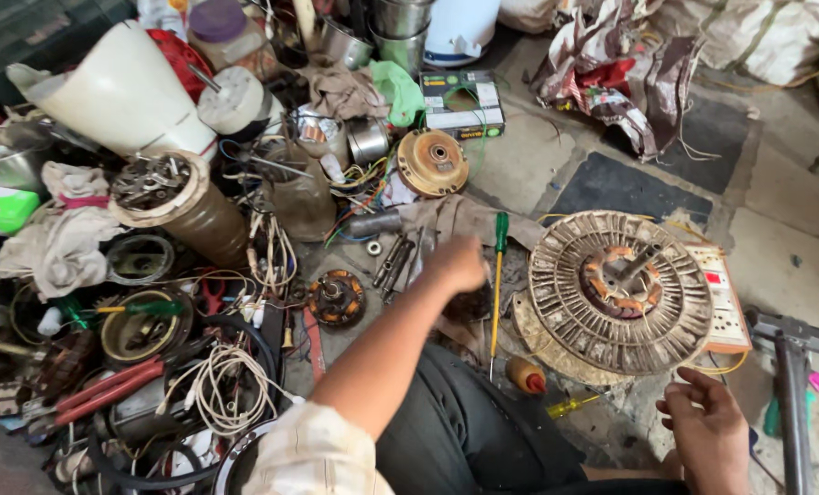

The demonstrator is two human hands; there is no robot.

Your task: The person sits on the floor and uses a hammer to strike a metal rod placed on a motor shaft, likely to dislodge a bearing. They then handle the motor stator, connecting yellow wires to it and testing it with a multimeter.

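While the left hand (457, 263) blurs, grip unreadable, beside the green screwdriver (498, 275), the right hand (707, 431) rests open below the fan motor (620, 291).

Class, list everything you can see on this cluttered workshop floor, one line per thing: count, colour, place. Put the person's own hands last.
Fan stator disc: one, grey with copper windings, right of centre on the floor.
Green-handled screwdriver: one, green and steel, left of the disc.
Yellow screwdriver: one, yellow, below the disc.
Extension board: one, cream, partly under the disc.
Small rotor: one, rusty orange, centre floor.
Round motor cover: one, tan, upper centre.
White cone: one, white, upper left.
Cable bundle: one, white, lower left.
Rags: several, grey, left.
Left hand: one, blurred, over the small tools at centre.
Right hand: one, lower right, fingers by the disc's edge.
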